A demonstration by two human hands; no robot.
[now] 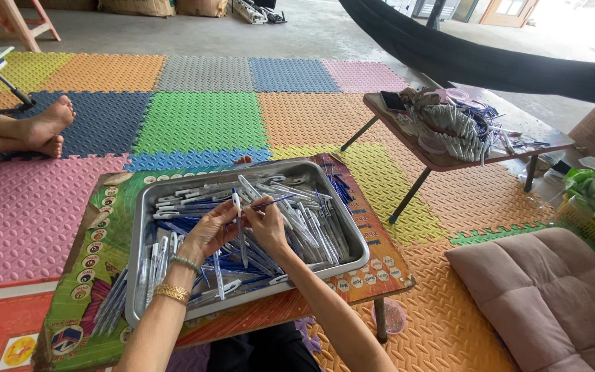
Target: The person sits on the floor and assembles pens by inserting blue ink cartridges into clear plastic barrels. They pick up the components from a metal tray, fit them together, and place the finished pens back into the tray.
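Here, over the tray on the low surface, left hand pinches a white pen barrel, right hand pinches a blue refill; best keep the barrel steady and the refill lined up with it.

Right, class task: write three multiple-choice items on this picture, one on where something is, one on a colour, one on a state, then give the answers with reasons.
1. Where does the metal tray sit?
A. on a low table
B. on the grey cushion
C. on bare concrete

2. What colour is the mat square just beyond the tray?
A. red
B. green
C. white

3. What is the left hand doing?
A. lying flat and empty
B. pinching a white pen barrel
C. gripping the tray rim

Answers: 1 A, the tray rests on the printed tabletop. 2 B, that square is plainly green. 3 B, its fingers pinch a white pen barrel, while the right hand holds a thin blue refill.
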